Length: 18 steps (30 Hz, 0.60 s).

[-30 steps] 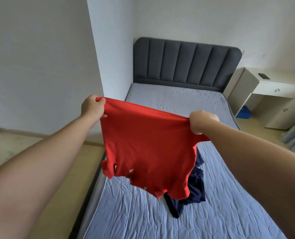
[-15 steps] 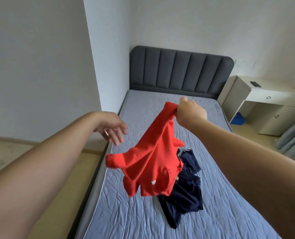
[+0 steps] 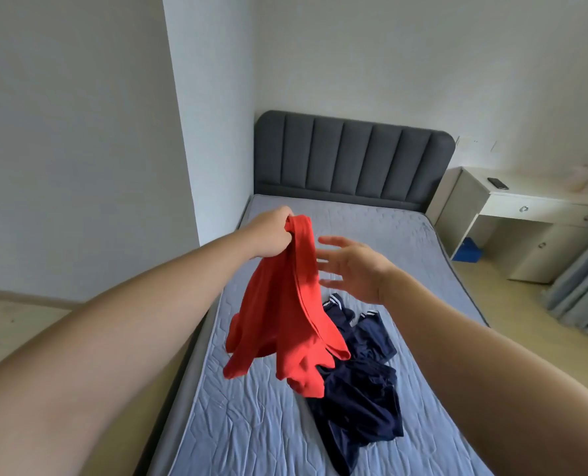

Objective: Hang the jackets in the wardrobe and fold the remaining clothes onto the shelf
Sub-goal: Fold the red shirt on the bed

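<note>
A red shirt (image 3: 285, 317) hangs bunched above the bed, and my left hand (image 3: 272, 235) grips its top edge in a fist. My right hand (image 3: 354, 266) hovers just right of the shirt with fingers spread, holding nothing. Below and to the right, a crumpled navy garment (image 3: 358, 396) with white-striped trim lies on the grey quilted mattress (image 3: 388, 242). The red shirt's lower end hangs in front of part of the navy garment.
A dark grey padded headboard (image 3: 354, 156) stands at the bed's far end. A white desk (image 3: 526, 214) with a phone (image 3: 497, 183) on it sits to the right, with grey curtains (image 3: 581, 290) beyond. A white wall (image 3: 80, 149) and wooden floor lie left.
The shirt, first stretched between both hands, passed to the right hand alone, then to the left. My left hand now grips it and my right hand has let go and opened.
</note>
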### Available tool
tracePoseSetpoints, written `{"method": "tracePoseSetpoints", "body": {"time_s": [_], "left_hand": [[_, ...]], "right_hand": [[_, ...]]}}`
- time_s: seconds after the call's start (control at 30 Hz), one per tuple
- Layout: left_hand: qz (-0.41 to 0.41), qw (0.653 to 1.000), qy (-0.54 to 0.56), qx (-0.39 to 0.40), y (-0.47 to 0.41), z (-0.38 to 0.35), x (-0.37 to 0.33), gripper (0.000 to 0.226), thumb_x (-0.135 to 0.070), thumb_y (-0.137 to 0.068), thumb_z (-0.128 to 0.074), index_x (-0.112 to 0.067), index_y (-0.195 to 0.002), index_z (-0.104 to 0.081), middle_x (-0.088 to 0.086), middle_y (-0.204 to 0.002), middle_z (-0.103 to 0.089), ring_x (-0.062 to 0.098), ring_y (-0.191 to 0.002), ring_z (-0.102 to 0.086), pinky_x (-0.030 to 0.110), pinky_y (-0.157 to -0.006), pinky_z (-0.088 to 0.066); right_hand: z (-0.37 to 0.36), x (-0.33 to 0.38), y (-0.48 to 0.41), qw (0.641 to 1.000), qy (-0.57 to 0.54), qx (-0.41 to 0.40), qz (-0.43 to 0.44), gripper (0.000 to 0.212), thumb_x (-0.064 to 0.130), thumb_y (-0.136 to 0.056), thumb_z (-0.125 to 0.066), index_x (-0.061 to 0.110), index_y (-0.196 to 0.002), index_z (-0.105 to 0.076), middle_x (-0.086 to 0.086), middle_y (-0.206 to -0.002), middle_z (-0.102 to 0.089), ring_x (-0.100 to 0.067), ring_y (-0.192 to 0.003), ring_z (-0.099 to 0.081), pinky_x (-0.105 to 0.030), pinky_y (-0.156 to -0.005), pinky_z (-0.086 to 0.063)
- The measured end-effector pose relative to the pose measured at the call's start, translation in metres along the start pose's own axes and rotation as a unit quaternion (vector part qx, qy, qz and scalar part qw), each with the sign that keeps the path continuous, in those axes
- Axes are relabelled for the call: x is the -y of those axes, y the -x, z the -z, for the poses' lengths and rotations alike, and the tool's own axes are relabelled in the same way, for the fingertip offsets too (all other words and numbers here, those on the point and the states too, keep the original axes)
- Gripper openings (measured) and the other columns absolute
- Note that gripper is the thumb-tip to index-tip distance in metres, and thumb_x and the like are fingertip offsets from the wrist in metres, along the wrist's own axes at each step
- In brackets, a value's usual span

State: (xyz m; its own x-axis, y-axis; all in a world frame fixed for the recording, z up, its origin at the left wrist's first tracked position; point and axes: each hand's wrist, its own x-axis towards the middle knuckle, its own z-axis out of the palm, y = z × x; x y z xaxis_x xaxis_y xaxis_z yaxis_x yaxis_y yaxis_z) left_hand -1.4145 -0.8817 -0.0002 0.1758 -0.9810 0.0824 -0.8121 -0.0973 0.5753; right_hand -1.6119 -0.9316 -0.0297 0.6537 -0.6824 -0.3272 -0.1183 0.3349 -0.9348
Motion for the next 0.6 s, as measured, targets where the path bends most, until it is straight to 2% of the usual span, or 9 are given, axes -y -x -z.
{"method": "tracePoseSetpoints", "body": {"time_s": [0.03,0.1,0.2,0.27,0.33,0.4,0.47,0.53,0.6], "left_hand": [[0.0,1.0,0.007,-0.004,-0.001,-0.003,0.001,0.025,-0.004,-0.09,-0.05,-0.011,-0.112,-0.057,0.009,-0.104,-0.065,0.031,-0.098,-0.06,0.037,-0.077,-0.048],[-0.014,0.999,0.033,-0.024,-0.002,-0.005,-0.003,0.021,-0.007,-0.09,-0.051,-0.015,-0.108,-0.058,0.002,-0.092,-0.064,0.027,-0.09,-0.06,0.032,-0.069,-0.045],[-0.006,0.992,0.108,-0.07,-0.003,0.0,-0.01,0.018,-0.018,-0.09,-0.052,-0.022,-0.101,-0.066,-0.002,-0.094,-0.07,0.022,-0.091,-0.063,0.035,-0.08,-0.051],[0.025,0.98,0.175,-0.091,-0.006,0.007,-0.008,0.026,-0.031,-0.091,-0.051,-0.016,-0.095,-0.071,0.004,-0.095,-0.073,0.026,-0.095,-0.066,0.04,-0.086,-0.054],[0.054,0.969,0.213,-0.115,-0.006,0.015,-0.003,0.035,-0.043,-0.086,-0.052,-0.012,-0.076,-0.067,0.005,-0.08,-0.07,0.029,-0.079,-0.063,0.039,-0.076,-0.052],[0.085,0.96,0.232,-0.134,-0.005,0.02,0.002,0.034,-0.043,-0.078,-0.054,-0.02,-0.053,-0.047,-0.005,-0.056,-0.047,0.019,-0.057,-0.043,0.032,-0.061,-0.036],[0.112,0.96,0.213,-0.145,-0.003,0.022,0.006,0.041,-0.041,-0.074,-0.054,-0.021,-0.042,-0.037,-0.013,-0.044,-0.032,0.009,-0.043,-0.032,0.028,-0.054,-0.026],[0.124,0.965,0.175,-0.153,0.0,0.025,0.009,0.04,-0.041,-0.073,-0.052,-0.022,-0.039,-0.04,-0.012,-0.039,-0.032,0.008,-0.037,-0.033,0.027,-0.048,-0.024],[0.113,0.973,0.114,-0.165,0.001,0.028,0.013,0.031,-0.037,-0.077,-0.05,-0.022,-0.051,-0.044,-0.011,-0.049,-0.046,0.01,-0.048,-0.044,0.027,-0.048,-0.028]], "right_hand": [[-0.005,-0.008,-0.002,0.995,0.096,-0.022,-0.015,0.068,0.005,-0.072,-0.069,0.02,-0.135,-0.051,-0.002,-0.115,-0.073,-0.022,-0.112,-0.066,-0.046,-0.098,-0.047],[-0.02,-0.025,-0.008,0.955,0.289,-0.064,-0.032,0.085,0.016,-0.06,-0.086,0.018,-0.137,-0.048,-0.006,-0.12,-0.068,-0.025,-0.116,-0.063,-0.047,-0.1,-0.05],[-0.035,-0.054,-0.019,0.877,0.459,-0.135,-0.039,0.075,0.033,-0.075,-0.083,0.011,-0.133,-0.043,-0.009,-0.126,-0.06,-0.03,-0.116,-0.06,-0.039,-0.091,-0.052],[-0.041,-0.067,-0.02,0.882,0.432,-0.174,-0.07,0.072,0.044,-0.079,-0.078,0.01,-0.13,-0.042,-0.01,-0.126,-0.06,-0.029,-0.113,-0.062,-0.04,-0.091,-0.053],[-0.049,-0.075,-0.022,0.904,0.383,-0.167,-0.094,0.081,0.052,-0.076,-0.079,0.009,-0.133,-0.04,-0.01,-0.126,-0.06,-0.028,-0.112,-0.063,-0.041,-0.094,-0.054],[-0.061,-0.076,-0.026,0.908,0.376,-0.159,-0.092,0.086,0.048,-0.08,-0.076,0.007,-0.141,-0.033,-0.011,-0.126,-0.061,-0.028,-0.111,-0.064,-0.04,-0.093,-0.054],[-0.076,-0.074,-0.032,0.916,0.352,-0.176,-0.073,0.089,0.04,-0.084,-0.071,0.008,-0.15,-0.021,-0.012,-0.125,-0.06,-0.029,-0.108,-0.064,-0.039,-0.09,-0.055],[-0.091,-0.067,-0.036,0.93,0.29,-0.225,-0.034,0.091,0.042,-0.084,-0.068,0.015,-0.154,-0.017,-0.012,-0.128,-0.052,-0.03,-0.107,-0.061,-0.04,-0.092,-0.052],[-0.101,-0.061,-0.041,0.927,0.238,-0.287,0.034,0.091,0.053,-0.081,-0.067,0.022,-0.153,-0.02,-0.012,-0.138,-0.041,-0.032,-0.112,-0.059,-0.042,-0.094,-0.049]]}}
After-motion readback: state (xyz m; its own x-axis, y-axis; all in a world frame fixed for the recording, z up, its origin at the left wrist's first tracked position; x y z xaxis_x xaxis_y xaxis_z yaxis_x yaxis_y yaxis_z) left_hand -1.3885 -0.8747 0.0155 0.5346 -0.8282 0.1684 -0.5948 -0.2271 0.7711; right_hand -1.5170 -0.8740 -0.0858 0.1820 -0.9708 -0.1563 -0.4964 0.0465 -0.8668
